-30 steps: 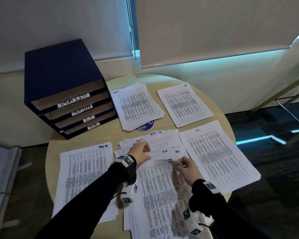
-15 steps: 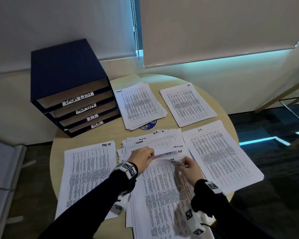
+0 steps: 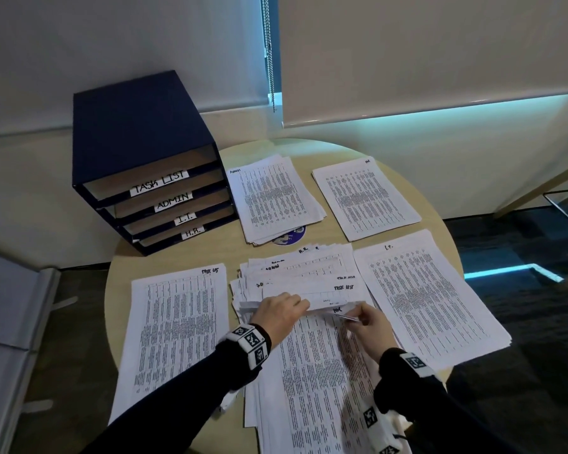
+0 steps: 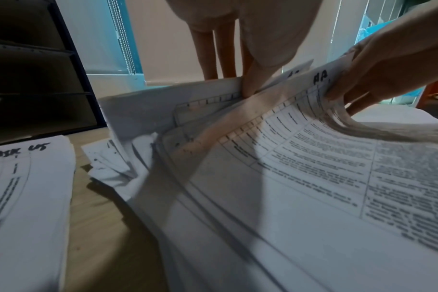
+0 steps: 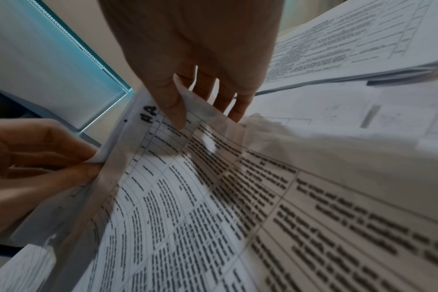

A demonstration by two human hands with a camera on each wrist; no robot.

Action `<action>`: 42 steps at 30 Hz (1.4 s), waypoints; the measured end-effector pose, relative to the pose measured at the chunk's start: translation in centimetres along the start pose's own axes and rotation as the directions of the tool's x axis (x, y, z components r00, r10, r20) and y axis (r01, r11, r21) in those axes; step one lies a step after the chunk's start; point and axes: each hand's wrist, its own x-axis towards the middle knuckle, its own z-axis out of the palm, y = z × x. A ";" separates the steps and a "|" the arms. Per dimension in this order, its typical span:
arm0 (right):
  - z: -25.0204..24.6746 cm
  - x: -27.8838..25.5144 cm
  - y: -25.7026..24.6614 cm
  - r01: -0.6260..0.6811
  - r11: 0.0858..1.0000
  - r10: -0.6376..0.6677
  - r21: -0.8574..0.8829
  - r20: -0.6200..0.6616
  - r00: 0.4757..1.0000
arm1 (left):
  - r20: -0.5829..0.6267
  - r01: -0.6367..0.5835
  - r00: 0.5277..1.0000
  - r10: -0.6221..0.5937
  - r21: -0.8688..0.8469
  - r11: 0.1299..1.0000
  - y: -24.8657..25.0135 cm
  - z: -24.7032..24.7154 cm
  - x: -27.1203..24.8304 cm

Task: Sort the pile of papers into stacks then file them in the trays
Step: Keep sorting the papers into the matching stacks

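Note:
An unsorted pile of printed sheets (image 3: 312,371) lies at the table's near middle, its upper sheets fanned and bent back (image 3: 302,276). My left hand (image 3: 295,306) grips the bent-back sheets, thumb in front and fingers behind (image 4: 225,51). My right hand (image 3: 359,314) pinches the top right corner of the uppermost flat sheet (image 5: 213,177), thumb (image 5: 174,106) on its face beside a handwritten label. Sorted stacks surround the pile: task list (image 3: 174,329), admin (image 3: 273,198), H.R. (image 3: 364,198), I.T. (image 3: 423,299). The dark blue filing trays (image 3: 138,142) stand back left.
The tray slots are labelled TASK LIST, ADMIN, I.T. and H.R. from top down. A round blue sticker (image 3: 291,237) peeks from under the admin stack. The round table (image 3: 122,257) ends close behind the stacks, with blinds and wall beyond and dark floor on the right.
My left hand has slid a little to the right along the bent-back sheets. My right hand has kept its pinch on the sheet's corner and raised it slightly.

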 end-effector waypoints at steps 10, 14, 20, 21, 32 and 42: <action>-1.0 0.6 -1.5 0.038 0.998 -0.040 0.047 0.034 0.999 | 0.089 0.409 0.891 -0.446 -0.583 0.702 -1.4 -5.5 2.9; -1.5 1.0 -2.0 0.032 0.999 -0.034 0.031 0.066 0.997 | 0.104 0.385 0.908 -0.407 -0.590 0.709 -2.1 -7.8 3.2; -1.9 1.3 -2.8 0.042 0.995 -0.048 0.086 0.066 0.997 | -0.081 0.229 0.962 -0.262 -0.288 0.930 -3.3 -13.0 4.1; -2.0 1.2 -3.0 0.038 0.993 -0.045 0.114 0.066 0.997 | -0.135 0.197 0.963 -0.234 -0.241 0.950 -3.5 -14.1 4.1; -4.5 1.3 -4.4 -0.199 0.838 0.072 0.509 0.258 0.963 | -0.691 0.065 0.654 -0.307 -0.353 0.933 -8.0 -25.6 3.2; -7.8 1.5 -7.0 -0.348 0.696 0.076 0.628 0.418 0.905 | 0.007 0.396 0.888 -0.459 -0.519 0.758 -10.3 -16.5 2.9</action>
